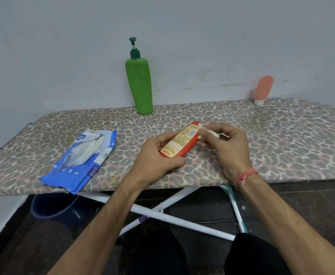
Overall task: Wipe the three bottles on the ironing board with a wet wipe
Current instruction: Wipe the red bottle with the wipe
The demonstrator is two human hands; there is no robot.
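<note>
My left hand [154, 155] grips the lower end of a red bottle [182, 140] with a yellow label, held tilted just above the ironing board [281, 139]. My right hand [226, 143] pinches a crumpled white wet wipe [212, 132] against the bottle's upper end. A tall green pump bottle [139, 86] stands upright at the board's far edge by the wall. A small pink tube bottle [263, 89] stands on its white cap at the far right.
An open blue wet wipe pack [81, 161] lies on the board's left near edge, a white wipe showing in its opening. A grey wall runs behind the board. Below are the board's white crossed legs [162, 211] and a dark blue bucket [53, 207].
</note>
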